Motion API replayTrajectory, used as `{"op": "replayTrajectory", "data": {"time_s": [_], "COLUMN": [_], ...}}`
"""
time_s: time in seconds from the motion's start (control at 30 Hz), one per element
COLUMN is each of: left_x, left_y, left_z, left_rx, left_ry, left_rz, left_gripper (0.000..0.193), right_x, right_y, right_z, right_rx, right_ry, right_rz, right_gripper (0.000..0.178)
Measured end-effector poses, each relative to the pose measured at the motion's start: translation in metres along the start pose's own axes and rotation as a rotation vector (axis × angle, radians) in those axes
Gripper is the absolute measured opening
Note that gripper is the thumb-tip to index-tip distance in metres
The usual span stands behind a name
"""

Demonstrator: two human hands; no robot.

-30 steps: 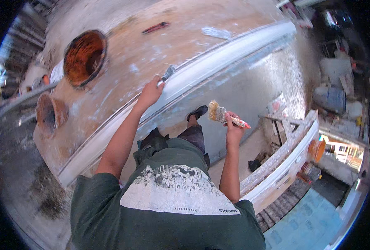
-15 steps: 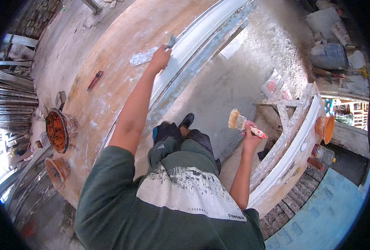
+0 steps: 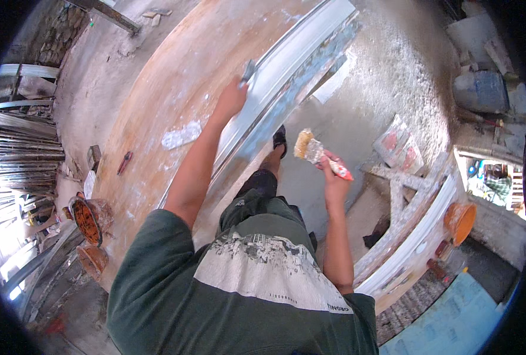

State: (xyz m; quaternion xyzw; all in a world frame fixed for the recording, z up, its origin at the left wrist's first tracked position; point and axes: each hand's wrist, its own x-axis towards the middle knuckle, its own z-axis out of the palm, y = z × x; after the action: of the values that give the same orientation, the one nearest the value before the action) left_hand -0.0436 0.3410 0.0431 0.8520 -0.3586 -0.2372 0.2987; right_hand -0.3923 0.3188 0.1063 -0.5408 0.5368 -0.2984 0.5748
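My left hand (image 3: 233, 99) reaches forward over the wooden table and is closed round a small flat scraper (image 3: 248, 72) with a greyish blade. The scraper is at the edge of a long white plaster moulding (image 3: 298, 48) that runs along the table's near side; whether they touch I cannot tell. My right hand (image 3: 335, 170) grips the red-and-white handle of a wide paintbrush (image 3: 319, 154). Its pale yellowish bristles point up and left over the floor, clear of the table. Left of my forearm, a whitish translucent slab-like piece (image 3: 181, 135) lies on the tabletop (image 3: 150, 100).
A red utility knife (image 3: 124, 163) lies on the table, left. Two stained buckets (image 3: 86, 222) (image 3: 92, 261) stand at its left end. On the right are a second bench with white moulding (image 3: 387, 269), an orange pot (image 3: 459, 222) and a plastic bag (image 3: 398, 145) on the floor.
My body has stepped forward, so the table things sit lower in view. The left hand has gone farther along the moulding with the scraper. The right hand has moved forward and left with the brush.
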Motion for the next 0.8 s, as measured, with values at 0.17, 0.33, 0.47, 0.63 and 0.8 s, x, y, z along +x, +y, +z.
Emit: {"op": "replayTrajectory", "data": {"time_s": [0.17,0.33,0.47,0.63,0.8], "left_x": [-0.129,-0.104,0.049,0.224,0.204], "left_y": [-0.106,-0.034,0.063,0.149,0.13], "left_z": [-0.031,-0.055,0.001,0.071,0.073], "left_rx": [0.106,0.008,0.057,-0.065,-0.038], "left_ry": [0.078,-0.089,-0.115,-0.152,-0.107], "left_rz": [-0.005,-0.207,-0.112,-0.066,-0.002], "left_gripper": [0.043,0.038,0.039,0.042,0.042], "right_x": [0.066,0.148,0.209,0.265,0.322], "right_y": [-0.034,-0.053,-0.09,-0.124,-0.132], "right_z": [-0.015,-0.041,-0.044,-0.04,-0.046], "right_rx": [-0.212,-0.211,-0.181,-0.204,-0.196], "right_ry": [-0.103,-0.02,0.021,-0.066,-0.165], "right_rz": [0.017,0.032,0.039,0.02,0.048], "right_gripper": [0.017,0.017,0.021,0.023,0.018]}}
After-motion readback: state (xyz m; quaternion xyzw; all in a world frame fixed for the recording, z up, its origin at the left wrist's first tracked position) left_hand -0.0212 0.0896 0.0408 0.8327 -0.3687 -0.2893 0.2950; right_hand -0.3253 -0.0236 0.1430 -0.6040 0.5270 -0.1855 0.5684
